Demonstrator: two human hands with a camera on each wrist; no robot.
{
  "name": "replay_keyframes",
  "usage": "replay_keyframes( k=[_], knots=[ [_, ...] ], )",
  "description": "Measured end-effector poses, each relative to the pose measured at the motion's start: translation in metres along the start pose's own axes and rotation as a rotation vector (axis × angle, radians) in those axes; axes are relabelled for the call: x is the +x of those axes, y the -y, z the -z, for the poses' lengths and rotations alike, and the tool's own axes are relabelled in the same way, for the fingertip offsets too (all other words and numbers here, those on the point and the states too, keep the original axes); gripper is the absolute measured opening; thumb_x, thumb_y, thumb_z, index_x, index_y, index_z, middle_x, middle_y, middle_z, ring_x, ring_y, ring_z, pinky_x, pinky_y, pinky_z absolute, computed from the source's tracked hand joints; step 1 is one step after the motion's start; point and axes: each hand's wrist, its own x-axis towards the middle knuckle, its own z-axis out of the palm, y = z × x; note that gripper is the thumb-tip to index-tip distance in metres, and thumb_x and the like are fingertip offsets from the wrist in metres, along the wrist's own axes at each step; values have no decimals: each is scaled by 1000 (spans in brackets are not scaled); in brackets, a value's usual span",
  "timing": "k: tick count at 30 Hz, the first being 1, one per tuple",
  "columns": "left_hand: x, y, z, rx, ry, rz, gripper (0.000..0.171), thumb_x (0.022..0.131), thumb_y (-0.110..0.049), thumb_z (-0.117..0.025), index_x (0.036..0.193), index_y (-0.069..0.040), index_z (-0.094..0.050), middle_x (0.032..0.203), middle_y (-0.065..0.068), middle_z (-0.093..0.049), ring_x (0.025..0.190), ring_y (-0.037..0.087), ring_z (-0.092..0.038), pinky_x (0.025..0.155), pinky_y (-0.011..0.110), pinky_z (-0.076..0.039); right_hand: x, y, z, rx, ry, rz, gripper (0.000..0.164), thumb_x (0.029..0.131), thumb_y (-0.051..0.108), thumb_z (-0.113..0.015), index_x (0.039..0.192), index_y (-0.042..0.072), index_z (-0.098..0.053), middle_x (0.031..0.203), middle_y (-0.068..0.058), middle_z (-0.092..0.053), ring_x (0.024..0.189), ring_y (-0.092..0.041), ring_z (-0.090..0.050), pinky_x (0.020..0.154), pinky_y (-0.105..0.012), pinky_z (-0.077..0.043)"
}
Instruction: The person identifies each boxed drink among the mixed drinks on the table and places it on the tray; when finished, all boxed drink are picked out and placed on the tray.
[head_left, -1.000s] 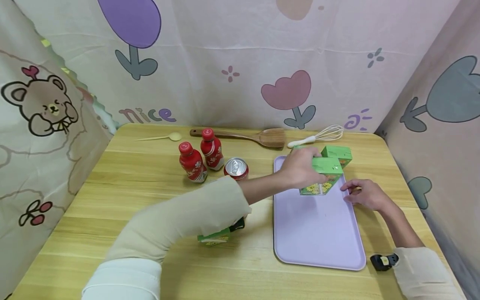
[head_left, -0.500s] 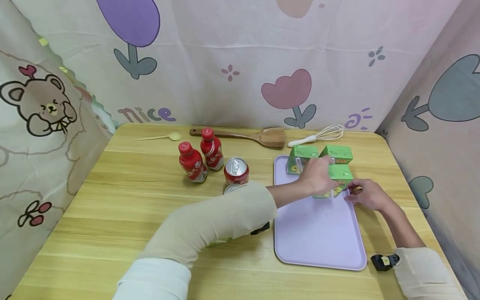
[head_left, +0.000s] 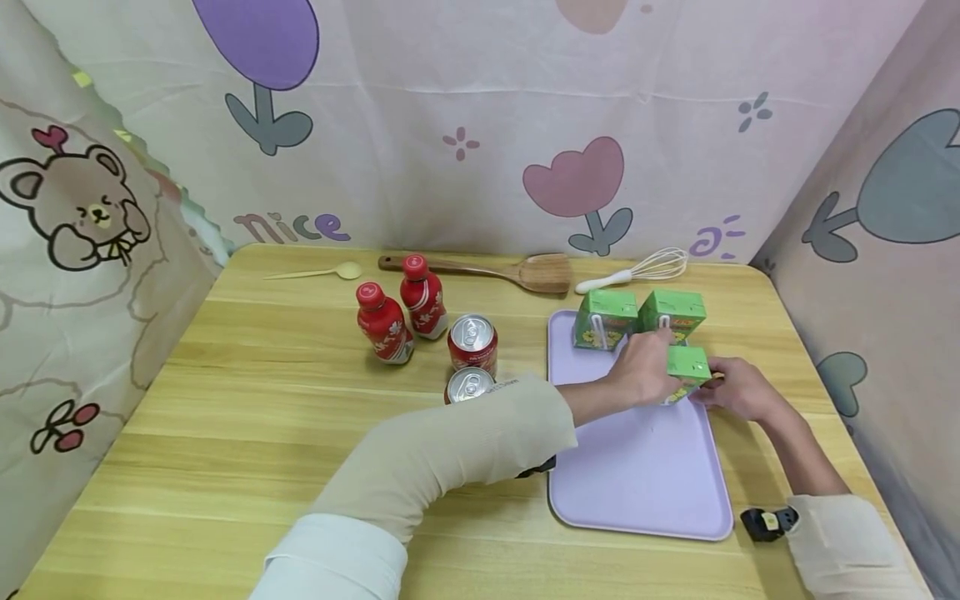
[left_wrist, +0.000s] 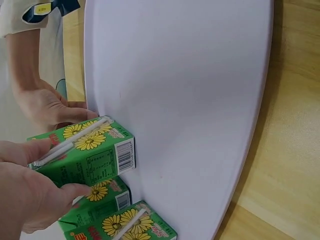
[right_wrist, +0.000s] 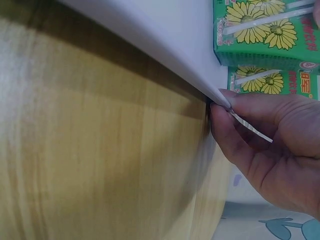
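Note:
My left hand [head_left: 643, 367] grips a green juice carton [head_left: 688, 365] with yellow flowers and a straw on its side. In the left wrist view, thumb and fingers [left_wrist: 75, 191] hold that carton by its end, over the lilac tray [head_left: 637, 483]. Two matching cartons stand side by side at the tray's back: one on the left [head_left: 606, 312], one on the right [head_left: 678, 307]. At the tray's right edge, my right hand [head_left: 741, 390] pinches the rim between thumb and fingers, as the right wrist view shows. Whether the held carton's base touches the tray is unclear.
Left of the tray stand two red bottles [head_left: 384, 325] and two red cans [head_left: 473, 337], the nearer can partly behind the left sleeve. A yellow spoon [head_left: 348, 271], wooden spatula [head_left: 543, 273] and white whisk [head_left: 637, 271] lie along the back edge.
My left hand has carried the carton rightward and lower, towards the tray's right edge, in front of the back cartons. My right hand has stayed at the rim.

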Motion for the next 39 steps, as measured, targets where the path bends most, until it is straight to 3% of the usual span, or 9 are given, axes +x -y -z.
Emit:
replay_keyframes(
  k=[4, 12, 16, 24, 30, 39],
  knots=[
    [2, 1, -2, -11, 3, -1, 50, 75, -27, -80, 119, -18, -57, 110, -7, -65, 96, 3, -60, 75, 10, -49, 1, 1, 0, -5, -3, 0, 43, 81, 1, -68, 118, -16, -52, 99, -28, -66, 82, -20, -66, 63, -24, -55],
    [4, -2, -4, -9, 28, -12, 45, 76, -30, -80, 115, -20, -57, 108, -9, -64, 95, 0, -58, 76, 10, -47, 2, 0, 1, -109, -67, 55, 44, 73, 4, -74, 110, -14, -58, 73, -7, -66, 66, -12, -53, 55, -22, -45],
    [5, -3, -4, 8, 27, -7, 46, 76, -31, -80, 115, -21, -57, 107, -11, -64, 96, 1, -58, 78, 11, -47, 2, 1, 2, -110, -70, 55, 43, 73, 3, -74, 108, -14, -58, 73, -9, -66, 67, -13, -53, 55, -22, -45],
    [6, -6, 2, 60, 114, -5, 56, 72, -34, -82, 120, -25, -54, 110, -13, -61, 95, 1, -55, 76, 12, -45, 0, -1, 2, -137, -78, 65, 43, 71, 5, -76, 107, -14, -59, 80, -15, -67, 71, -15, -54, 58, -23, -45],
    [-1, -6, 11, 76, 103, -29, 60, 72, -39, -81, 123, -23, -54, 110, -13, -61, 94, 0, -54, 75, 11, -43, 1, -1, 0, -111, -34, 36, 44, 74, 2, -73, 111, -15, -56, 84, -16, -68, 72, -16, -57, 58, -24, -49],
    [-22, 0, 38, 146, 98, -128, 78, 74, -43, -79, 139, -18, -43, 137, -10, -50, 123, 4, -49, 99, 15, -42, 1, -2, 1, -147, -46, 56, 45, 72, 4, -75, 109, -15, -57, 81, -16, -68, 69, -14, -57, 57, -24, -48]
  ],
)
